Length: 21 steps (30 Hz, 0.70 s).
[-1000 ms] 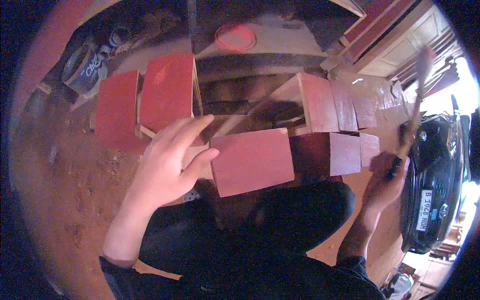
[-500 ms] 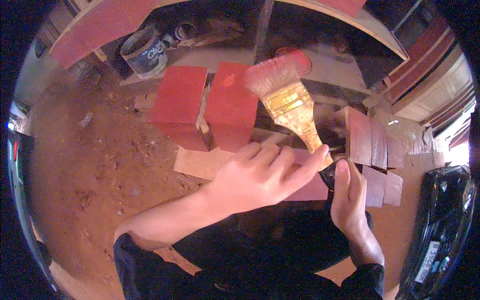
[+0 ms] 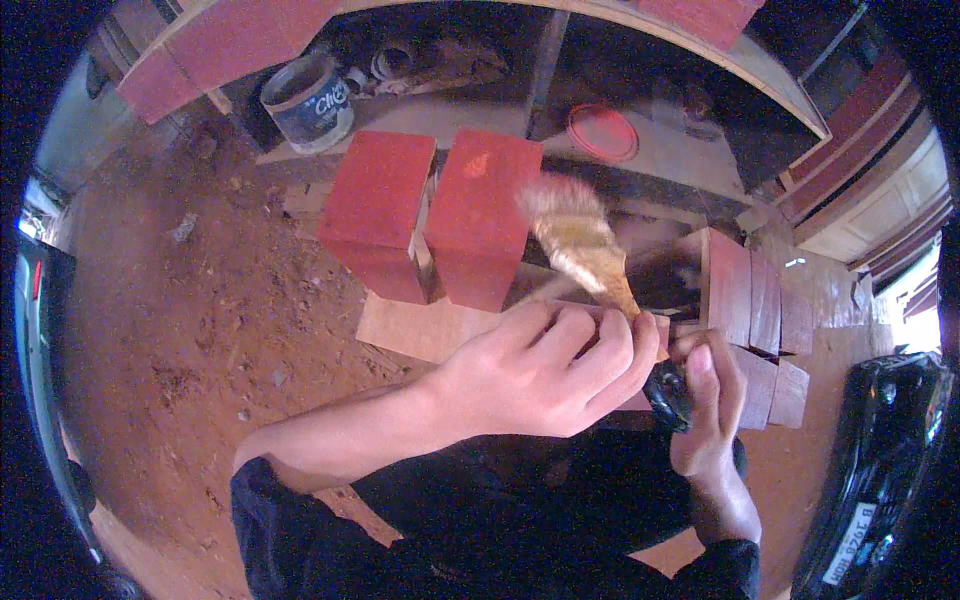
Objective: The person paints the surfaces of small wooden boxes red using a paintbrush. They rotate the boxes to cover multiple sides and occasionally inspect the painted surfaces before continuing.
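Observation:
My left hand [image 3: 550,370] is closed round the lower handle of a flat paintbrush [image 3: 590,250]. The brush points up and to the left, and its pale, reddish-tinged bristles are blurred. Beside the handle's end, my right hand [image 3: 712,390] is closed on a glossy black thing [image 3: 668,396] whose kind I cannot make out. Whether that black thing touches the handle is hidden by my fingers. Just beyond the left hand stand two red-painted boxes, a left box [image 3: 375,205] and a right box [image 3: 485,215], with a narrow gap between them.
A pale board [image 3: 412,330] lies under the boxes on brown dirt ground [image 3: 220,330]. Behind are a stained bucket [image 3: 308,108] and a round red lid [image 3: 603,132]. Reddish wooden pieces [image 3: 728,290] sit at right, near a black vehicle [image 3: 872,470]. A curved-looking panelled structure [image 3: 240,40] spans the back.
The brush has dropped lower and nearer my hands, its bristles no longer covering the red lid. My left fingers have curled further round the handle. More of the black thing shows by the right hand.

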Motion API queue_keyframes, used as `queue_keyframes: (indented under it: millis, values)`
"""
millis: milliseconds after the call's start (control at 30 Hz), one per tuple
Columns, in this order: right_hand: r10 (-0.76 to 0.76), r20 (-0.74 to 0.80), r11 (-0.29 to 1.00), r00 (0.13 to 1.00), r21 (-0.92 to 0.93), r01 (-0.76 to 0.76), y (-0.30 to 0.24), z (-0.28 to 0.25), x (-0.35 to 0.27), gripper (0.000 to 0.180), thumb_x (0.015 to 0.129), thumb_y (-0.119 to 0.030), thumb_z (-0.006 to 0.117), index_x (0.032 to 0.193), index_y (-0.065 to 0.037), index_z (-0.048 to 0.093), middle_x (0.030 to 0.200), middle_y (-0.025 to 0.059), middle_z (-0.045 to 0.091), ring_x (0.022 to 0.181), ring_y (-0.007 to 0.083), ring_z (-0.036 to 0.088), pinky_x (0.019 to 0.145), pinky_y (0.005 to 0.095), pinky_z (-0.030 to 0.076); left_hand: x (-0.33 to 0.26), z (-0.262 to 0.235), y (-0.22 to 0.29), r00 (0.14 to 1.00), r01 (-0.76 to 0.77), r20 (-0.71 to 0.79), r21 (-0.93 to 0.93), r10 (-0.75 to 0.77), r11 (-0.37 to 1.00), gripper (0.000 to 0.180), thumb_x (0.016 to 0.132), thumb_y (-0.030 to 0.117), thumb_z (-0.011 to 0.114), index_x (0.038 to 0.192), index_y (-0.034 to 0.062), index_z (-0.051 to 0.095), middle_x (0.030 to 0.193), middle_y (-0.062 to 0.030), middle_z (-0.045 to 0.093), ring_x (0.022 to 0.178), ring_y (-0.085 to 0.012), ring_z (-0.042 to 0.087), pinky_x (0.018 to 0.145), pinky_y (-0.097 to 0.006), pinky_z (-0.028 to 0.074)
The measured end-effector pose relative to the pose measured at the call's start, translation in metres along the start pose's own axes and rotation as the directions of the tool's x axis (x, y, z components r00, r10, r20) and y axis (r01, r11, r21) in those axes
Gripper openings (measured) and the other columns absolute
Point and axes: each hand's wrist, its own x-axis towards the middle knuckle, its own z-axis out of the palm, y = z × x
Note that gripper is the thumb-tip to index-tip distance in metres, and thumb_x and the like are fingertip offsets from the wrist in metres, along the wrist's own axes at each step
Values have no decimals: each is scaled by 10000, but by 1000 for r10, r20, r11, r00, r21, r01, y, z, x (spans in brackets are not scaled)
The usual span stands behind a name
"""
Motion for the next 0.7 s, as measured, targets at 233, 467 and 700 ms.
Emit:
queue_keyframes:
  millis: [233, 467, 700]
  values:
    - [-434, 217, 744, 874, -461, 484, 7, -5, 7, 539, 778, -116, 633, 1292, -13, 509, 1036, 181, 619, 761, 321, 581, 660, 396, 486, -7, -10, 18, 989, -89, -125, -110, 75, 990, 289, 762, 276, 589, 1007, 131, 640, 852, -5, 523, 675, -128, 535, 564, -240, 381]
    - [-628, 174, 556, 758, -581, 594, 14, -8, 10, 400, 695, -116, 701, 1090, -59, 678, 874, 101, 633, 714, 262, 611, 587, 337, 496, 13, -23, 21, 990, -23, -141, -186, -3, 982, 323, 742, 314, 628, 1010, 135, 654, 842, -16, 548, 679, -150, 561, 541, -248, 404]
    - [-118, -407, 985, 906, -160, 56, 25, -16, 12, 191, 808, -138, 718, 947, -46, 626, 817, 17, 592, 706, 102, 548, 632, 246, 437, 12, -1, -27, 810, 580, 355, -604, -467, 547, 324, 801, 269, 723, 986, 15, 643, 882, -87, 637, 731, -243, 624, 644, -302, 502]
